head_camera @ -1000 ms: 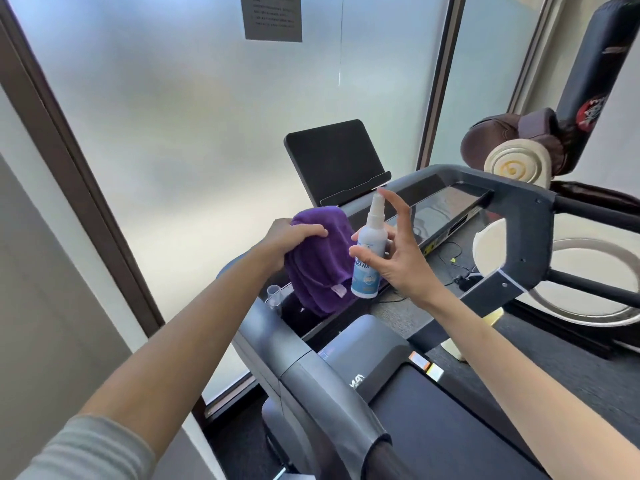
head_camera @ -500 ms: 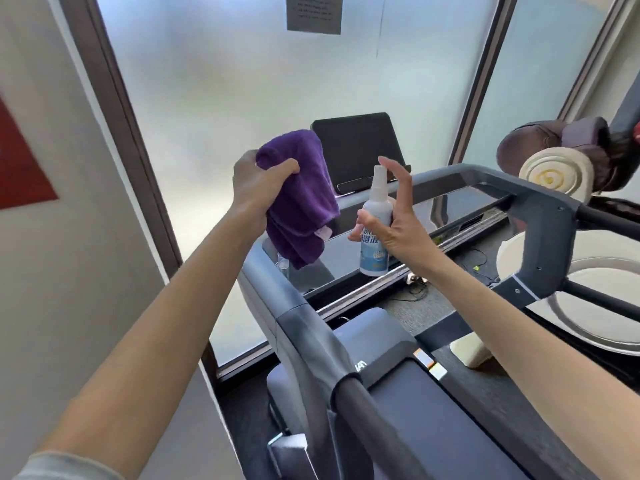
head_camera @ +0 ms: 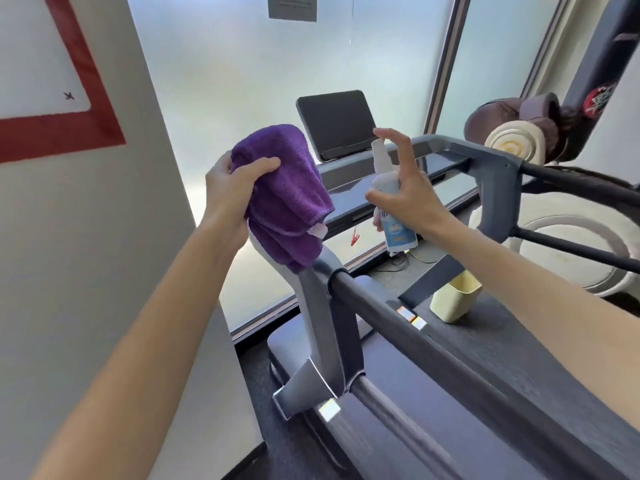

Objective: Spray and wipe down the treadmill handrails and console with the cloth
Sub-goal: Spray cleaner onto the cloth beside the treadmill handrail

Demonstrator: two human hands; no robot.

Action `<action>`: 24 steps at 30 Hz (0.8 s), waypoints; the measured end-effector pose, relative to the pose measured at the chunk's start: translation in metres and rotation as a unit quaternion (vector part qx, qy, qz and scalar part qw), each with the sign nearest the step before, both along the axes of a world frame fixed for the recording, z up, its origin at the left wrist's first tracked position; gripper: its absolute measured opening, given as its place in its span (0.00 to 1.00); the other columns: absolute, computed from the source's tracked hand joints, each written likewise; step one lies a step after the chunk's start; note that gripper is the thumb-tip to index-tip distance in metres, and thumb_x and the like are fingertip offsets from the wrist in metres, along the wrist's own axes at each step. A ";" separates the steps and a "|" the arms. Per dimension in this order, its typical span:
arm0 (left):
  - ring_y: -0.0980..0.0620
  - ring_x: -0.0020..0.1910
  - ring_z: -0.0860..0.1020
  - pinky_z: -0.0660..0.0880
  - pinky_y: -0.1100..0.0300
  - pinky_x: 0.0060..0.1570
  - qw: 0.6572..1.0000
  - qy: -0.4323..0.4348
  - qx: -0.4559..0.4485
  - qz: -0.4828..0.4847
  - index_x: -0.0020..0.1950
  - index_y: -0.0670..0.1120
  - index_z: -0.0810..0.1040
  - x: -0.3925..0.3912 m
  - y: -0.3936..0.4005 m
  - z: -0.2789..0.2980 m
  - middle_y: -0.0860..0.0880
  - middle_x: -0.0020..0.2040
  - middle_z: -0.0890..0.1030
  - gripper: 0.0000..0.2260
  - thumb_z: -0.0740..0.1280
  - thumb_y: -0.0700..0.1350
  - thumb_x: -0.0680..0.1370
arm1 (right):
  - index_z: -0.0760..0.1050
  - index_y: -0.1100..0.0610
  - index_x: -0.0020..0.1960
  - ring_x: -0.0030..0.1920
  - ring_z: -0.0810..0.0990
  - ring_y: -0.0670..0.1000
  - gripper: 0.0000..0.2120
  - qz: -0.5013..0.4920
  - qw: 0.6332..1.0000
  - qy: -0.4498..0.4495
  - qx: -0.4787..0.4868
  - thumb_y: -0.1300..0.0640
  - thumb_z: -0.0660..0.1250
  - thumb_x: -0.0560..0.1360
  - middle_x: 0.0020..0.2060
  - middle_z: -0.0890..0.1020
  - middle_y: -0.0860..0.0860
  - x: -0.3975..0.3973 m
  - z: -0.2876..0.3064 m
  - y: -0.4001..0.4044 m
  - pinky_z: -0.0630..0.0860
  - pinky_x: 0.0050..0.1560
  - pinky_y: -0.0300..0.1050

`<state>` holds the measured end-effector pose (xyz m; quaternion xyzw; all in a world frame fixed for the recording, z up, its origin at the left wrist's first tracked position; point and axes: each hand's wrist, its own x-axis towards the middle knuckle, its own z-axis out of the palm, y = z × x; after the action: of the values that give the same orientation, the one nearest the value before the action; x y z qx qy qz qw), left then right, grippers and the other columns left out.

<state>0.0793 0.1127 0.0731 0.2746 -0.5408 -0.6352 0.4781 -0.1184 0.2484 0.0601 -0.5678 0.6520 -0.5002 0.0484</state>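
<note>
Up at ten o'clock from the handrail, my left hand (head_camera: 231, 188) grips the bunched purple cloth (head_camera: 287, 199), thumb across its front and fingers curled behind; the cloth's lower folds hang down to the top of the grey upright (head_camera: 320, 306), and I cannot tell whether they touch it. At three o'clock from the cloth, just apart, my right hand (head_camera: 412, 199) is wrapped round the white spray bottle (head_camera: 393, 209), forefinger lifted over the nozzle, which points toward the cloth. Its blue label carries writing too blurred to read. Below both hands the dark padded handrail (head_camera: 433, 337) runs toward five o'clock over the treadmill belt (head_camera: 519, 358), where a pale yellow cup (head_camera: 455, 301) stands. At twelve o'clock sit the console (head_camera: 429, 168) and its dark tablet holder (head_camera: 336, 124), backed by frosted glass (head_camera: 214, 81) bearing a grey notice (head_camera: 292, 6), unreadable. A red-bordered poster (head_camera: 41, 74) hangs at ten o'clock; a punching bag (head_camera: 602, 84) stands at two o'clock
</note>
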 end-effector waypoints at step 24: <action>0.61 0.39 0.82 0.77 0.64 0.37 0.996 -0.086 0.015 -0.014 0.46 0.57 0.80 0.054 0.141 -0.099 0.59 0.40 0.84 0.08 0.72 0.43 0.73 | 0.59 0.45 0.76 0.52 0.82 0.55 0.31 -0.183 0.976 -0.111 -0.027 0.64 0.67 0.80 0.68 0.72 0.47 0.129 -0.088 0.161 0.83 0.51 0.52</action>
<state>0.1333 0.2542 -0.0262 0.3282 -0.5742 -0.6236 0.4168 0.0101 0.4094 -0.0282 -0.3807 0.7217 -0.5779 0.0125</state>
